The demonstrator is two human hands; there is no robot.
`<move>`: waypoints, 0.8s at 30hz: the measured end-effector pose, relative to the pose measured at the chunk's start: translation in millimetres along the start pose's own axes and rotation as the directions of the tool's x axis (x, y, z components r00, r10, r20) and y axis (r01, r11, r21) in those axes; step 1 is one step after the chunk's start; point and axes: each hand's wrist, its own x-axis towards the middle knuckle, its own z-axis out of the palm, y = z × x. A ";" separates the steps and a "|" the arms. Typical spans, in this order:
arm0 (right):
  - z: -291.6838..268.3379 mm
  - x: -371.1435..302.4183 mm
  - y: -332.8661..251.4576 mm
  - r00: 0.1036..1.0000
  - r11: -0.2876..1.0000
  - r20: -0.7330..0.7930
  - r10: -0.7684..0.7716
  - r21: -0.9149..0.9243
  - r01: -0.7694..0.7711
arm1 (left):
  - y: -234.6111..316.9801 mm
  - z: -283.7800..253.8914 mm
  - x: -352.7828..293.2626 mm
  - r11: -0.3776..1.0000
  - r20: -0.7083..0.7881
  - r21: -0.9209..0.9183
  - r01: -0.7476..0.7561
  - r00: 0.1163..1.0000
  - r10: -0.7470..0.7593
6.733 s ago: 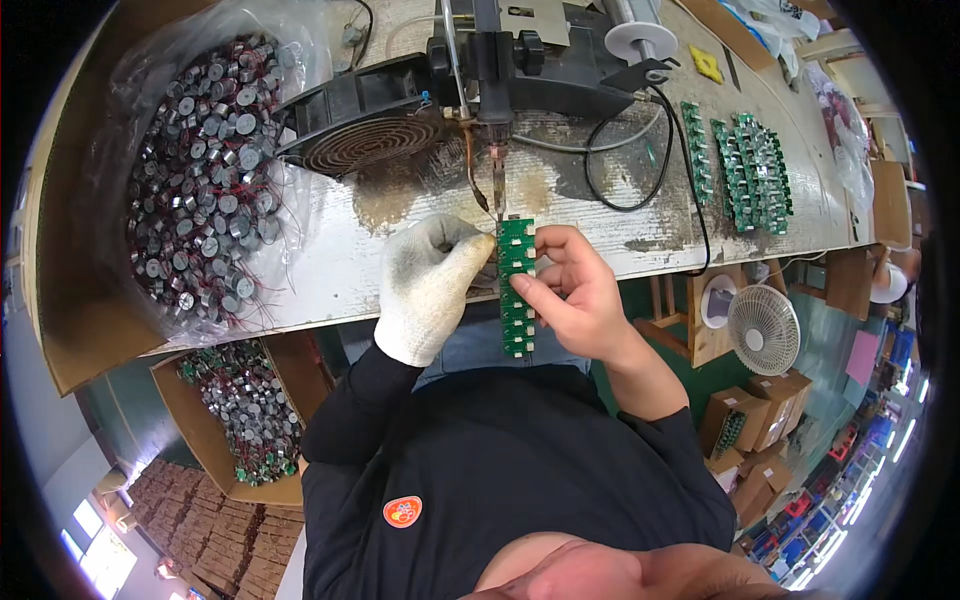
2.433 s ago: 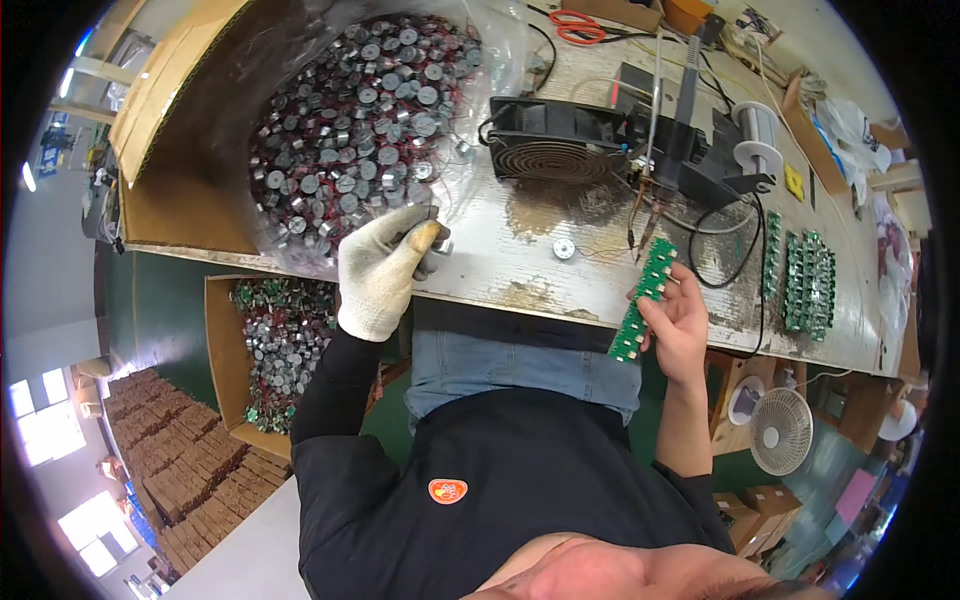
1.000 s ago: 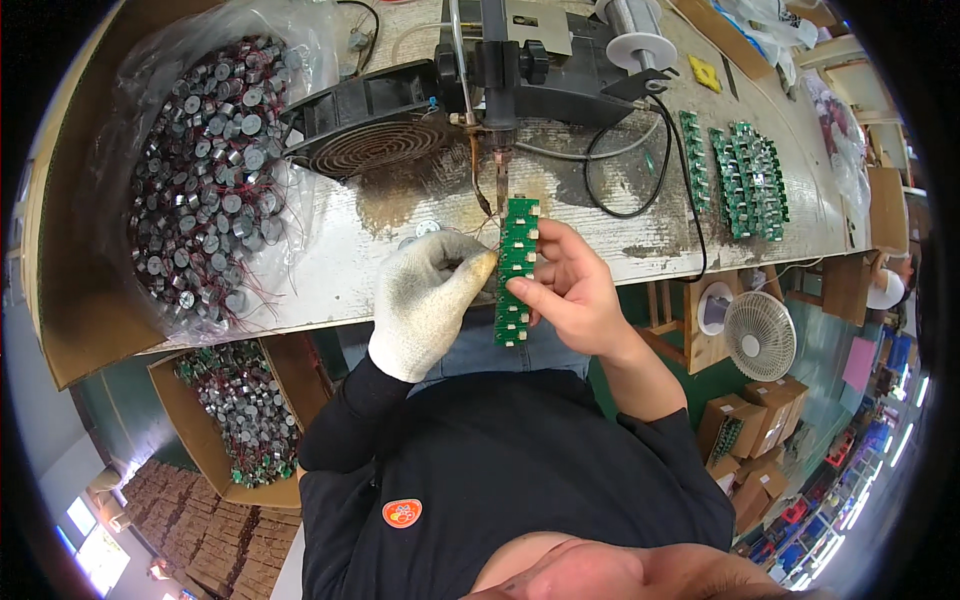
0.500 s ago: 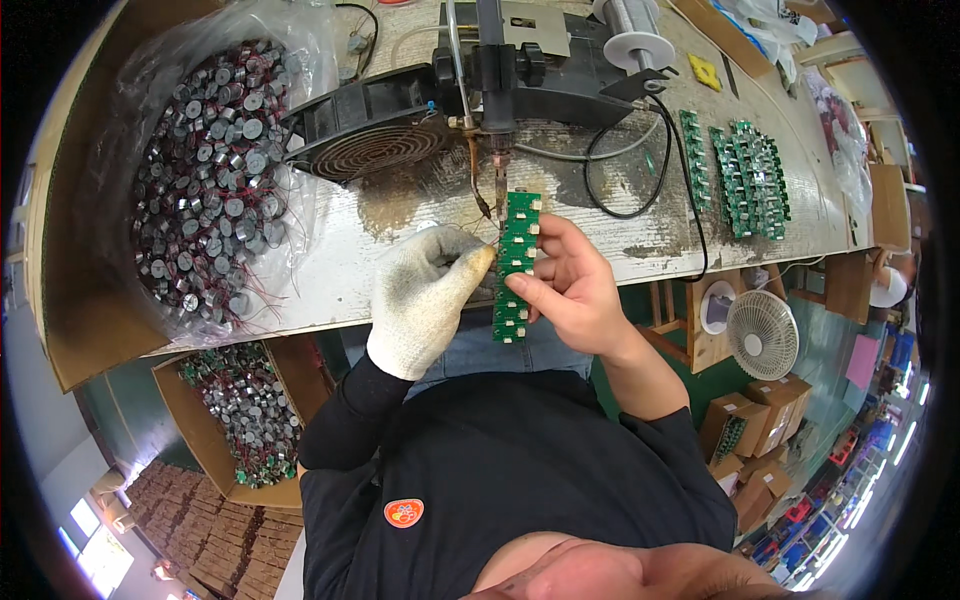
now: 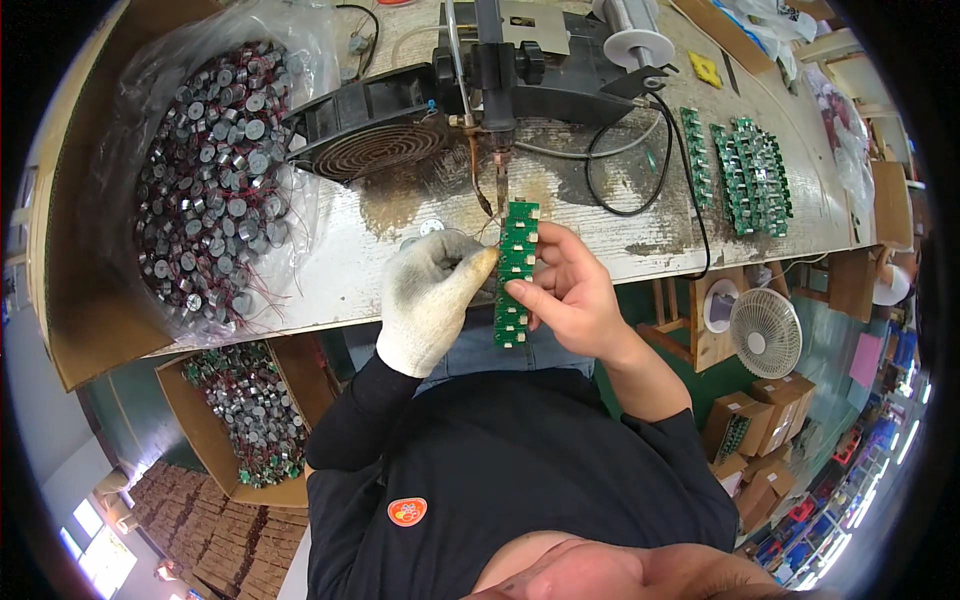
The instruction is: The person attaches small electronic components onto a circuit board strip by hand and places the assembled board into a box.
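Note:
My right hand (image 5: 572,290), bare, grips a long green circuit board panel (image 5: 518,262) by its right edge, thumb on its face. The panel stands lengthwise away from me, with a row of small white connectors. Its far end is just below the tip of a fixed soldering iron (image 5: 502,175). My left hand (image 5: 430,290), in a white glove with stained fingertips, is pinched closed at the panel's left edge. Thin wires (image 5: 488,228) show by its fingertips; the glove hides most of what they join. Pale round parts (image 5: 430,228) peek out beyond the knuckles.
A plastic-lined box of round grey wired parts (image 5: 220,150) stands at left, with another carton (image 5: 230,490) below. A black fan (image 5: 375,140) sits beside the iron. Solder wire spool (image 5: 640,50), black cable (image 5: 690,190) and stacked green boards (image 5: 755,180) lie to the right.
The panel has come slightly toward me, its far end now lower below the iron. My left hand has shifted a little right, and pale round parts now show beyond its knuckles.

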 end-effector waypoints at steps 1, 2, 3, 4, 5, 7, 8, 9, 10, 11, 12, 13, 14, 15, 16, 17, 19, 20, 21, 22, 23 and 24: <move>0.4 -0.9 0.0 1.000 1.000 -0.005 0.011 -0.004 -0.011 | 0.3 0.3 0.3 0.999 -0.004 0.041 -0.004 1.000 0.004; 0.5 -1.5 -0.1 1.000 1.000 -0.006 0.012 -0.004 -0.012 | -0.4 0.1 1.5 0.999 -0.004 0.040 -0.002 1.000 0.002; 0.4 -2.1 -0.3 1.000 1.000 -0.001 0.007 -0.004 -0.007 | -1.4 -0.4 3.4 0.999 -0.002 0.054 -0.003 1.000 0.003; 0.5 -2.6 -0.5 1.000 1.000 0.006 0.003 -0.003 -0.003 | -2.3 -0.7 4.2 0.998 -0.002 0.066 -0.003 1.000 0.003; 0.5 -3.0 -0.6 1.000 1.000 0.007 0.006 -0.003 -0.006 | -2.4 -0.3 4.2 0.998 -0.003 0.065 -0.001 1.000 0.001; 0.3 -3.3 -0.7 1.000 1.000 0.010 0.001 -0.012 -0.001 | -1.4 1.2 4.3 0.999 -0.020 0.043 -0.002 1.000 0.003; 0.3 -3.3 -0.7 1.000 1.000 0.009 0.004 -0.012 -0.004 | -0.6 1.5 4.4 0.999 -0.020 0.042 0.000 1.000 0.001; 0.6 -3.2 -0.6 1.000 1.000 0.000 0.003 -0.009 -0.003 | 0.3 1.7 4.6 0.998 -0.019 0.068 -0.013 1.000 0.014; 0.7 -2.8 -0.5 1.000 1.000 -0.009 0.002 -0.006 -0.002 | 1.3 1.9 4.9 0.995 -0.017 0.094 -0.026 0.999 0.028; 0.7 -2.4 -0.2 1.000 1.000 -0.009 0.004 -0.006 -0.004 | 2.1 2.1 5.2 0.995 -0.017 0.094 -0.025 1.000 0.026; 0.5 -1.9 0.2 1.000 1.000 -0.009 -0.003 0.000 0.003 | 2.9 2.3 5.5 0.997 -0.019 0.079 -0.014 1.000 0.015; 0.5 -1.5 0.5 1.000 1.000 -0.008 -0.010 0.007 0.011 | 3.1 2.2 5.6 0.998 -0.021 0.065 -0.003 1.000 0.005; 0.7 -1.1 0.2 1.000 1.000 -0.007 -0.010 0.007 0.010 | 1.9 1.7 6.1 0.998 -0.022 0.066 -0.003 1.000 0.004; 0.9 -0.8 -0.5 1.000 1.000 -0.007 -0.010 0.007 0.010 | -0.3 1.0 6.8 0.997 -0.023 0.072 -0.019 1.000 0.021; 1.2 -0.5 -0.7 1.000 1.000 -0.007 -0.010 0.007 0.010 | -1.5 0.4 7.3 0.996 -0.024 0.080 -0.036 0.999 0.038; 1.0 -0.3 -0.7 1.000 1.000 -0.006 -0.010 0.008 0.010 | -0.7 0.4 7.7 0.996 -0.025 0.080 -0.036 0.999 0.038; 0.4 0.0 -0.6 1.000 1.000 -0.010 -0.015 -0.007 0.015 | 1.3 0.8 8.4 0.995 -0.019 0.097 -0.029 0.999 0.031; 0.3 0.0 -0.5 1.000 1.000 -0.010 -0.016 -0.006 0.016 | 1.6 0.8 8.4 0.995 -0.019 0.098 -0.030 0.999 0.032; 0.2 -0.1 -0.5 1.000 1.000 -0.012 -0.018 -0.001 0.018 | 1.8 1.0 8.4 0.994 -0.020 0.102 -0.039 0.999 0.041; 0.3 -0.4 -0.7 1.000 1.000 -0.015 -0.021 0.004 0.021 | 2.2 1.1 8.1 0.993 -0.020 0.106 -0.047 0.999 0.050; 0.2 -0.8 -1.1 1.000 1.000 -0.016 -0.023 0.004 0.023 | 3.0 1.9 7.6 0.993 -0.019 0.107 -0.049 0.999 0.051; 0.0 -1.3 -1.7 1.000 1.000 -0.010 -0.026 0.006 0.026 | 4.2 3.2 6.9 0.995 -0.027 0.089 -0.035 0.999 0.038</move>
